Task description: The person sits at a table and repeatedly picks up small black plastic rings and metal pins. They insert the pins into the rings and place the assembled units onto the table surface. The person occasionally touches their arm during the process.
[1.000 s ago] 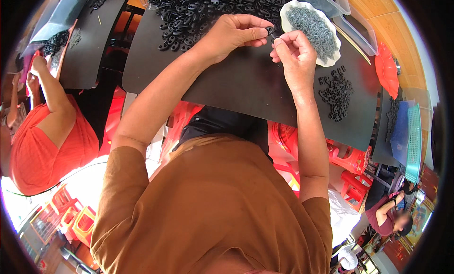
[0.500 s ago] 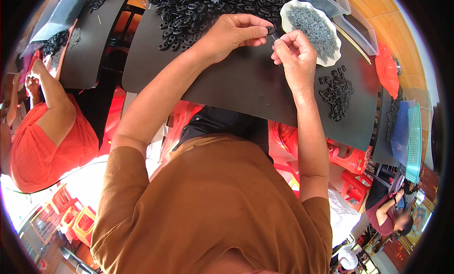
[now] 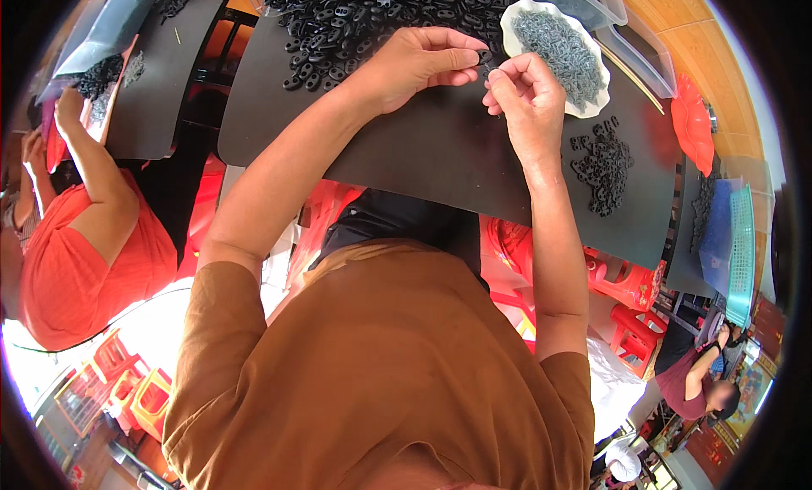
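Pinched a small black plastic piece (image 3: 485,57) between the thumb and forefinger of the left hand (image 3: 408,65), at the upper centre of the frame. Gripped a thin pale sliver (image 3: 489,67), too small to make out clearly, between the thumb and fingertips of the right hand (image 3: 531,94), just to the right of the piece. Could not be sure, at this size, of any contact between sliver and piece.

Held both hands above a dark tabletop (image 3: 440,156), with bare forearms slanting up through the middle of the frame, and wore a brown short-sleeved shirt (image 3: 381,346).

Had a broad heap of oval two-holed black pieces (image 3: 397,9) along the top of the frame, beyond the left hand. Had a scalloped white dish (image 3: 599,96) full of slender grey pieces (image 3: 556,57) at the upper right, just beyond the right hand, and a smaller cluster of black parts (image 3: 602,173) below it, near the right wrist.

Showed also a red scalloped plate (image 3: 692,126) and a turquoise basket (image 3: 741,253) at the far right, and a person in an orange-red top (image 3: 85,261) at the left.
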The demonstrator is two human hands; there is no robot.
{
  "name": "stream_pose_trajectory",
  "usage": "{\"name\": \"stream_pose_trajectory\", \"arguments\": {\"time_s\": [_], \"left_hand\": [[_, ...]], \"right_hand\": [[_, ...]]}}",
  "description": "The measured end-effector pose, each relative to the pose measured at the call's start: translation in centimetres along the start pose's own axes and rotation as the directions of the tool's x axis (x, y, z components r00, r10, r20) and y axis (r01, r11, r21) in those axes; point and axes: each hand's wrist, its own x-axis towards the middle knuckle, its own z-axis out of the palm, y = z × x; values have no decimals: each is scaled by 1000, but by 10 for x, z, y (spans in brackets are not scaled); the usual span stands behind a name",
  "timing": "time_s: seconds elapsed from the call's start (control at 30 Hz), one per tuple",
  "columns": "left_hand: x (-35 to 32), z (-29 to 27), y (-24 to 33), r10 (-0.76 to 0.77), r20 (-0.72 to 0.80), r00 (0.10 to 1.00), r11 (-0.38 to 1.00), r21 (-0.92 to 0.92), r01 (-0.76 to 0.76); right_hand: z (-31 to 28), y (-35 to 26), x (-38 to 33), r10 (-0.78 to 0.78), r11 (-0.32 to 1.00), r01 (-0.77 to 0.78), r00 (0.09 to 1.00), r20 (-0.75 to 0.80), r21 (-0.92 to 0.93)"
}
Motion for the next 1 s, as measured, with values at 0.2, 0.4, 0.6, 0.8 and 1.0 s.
{"name": "stream_pose_trajectory", "arguments": {"time_s": [0.2, 0.4, 0.6, 0.8, 1.0], "left_hand": [[0, -2, 0, 33, -23, 999, 996, 88, -31], [-1, -1, 1, 161, -32, 986, 952, 267, -147], [-3, 0, 2, 214, -14, 977, 856, 485, -180], [-3, -2, 0, 306, 21, 952, 664, 712, -229], [-4, -3, 0, 349, 44, 936, 610, 748, -262]], "right_hand": [[0, 0, 0, 13, 1000, -13, 1000, 13, -8], [2, 2, 0, 66, 998, -66, 998, 20, -4], [2, 3, 2, 122, 993, -122, 992, 35, -8], [-2, 24, 3, 35, 957, -24, 999, 32, -288], [8, 22, 5, -31, 947, 27, 999, -7, -321]]}}
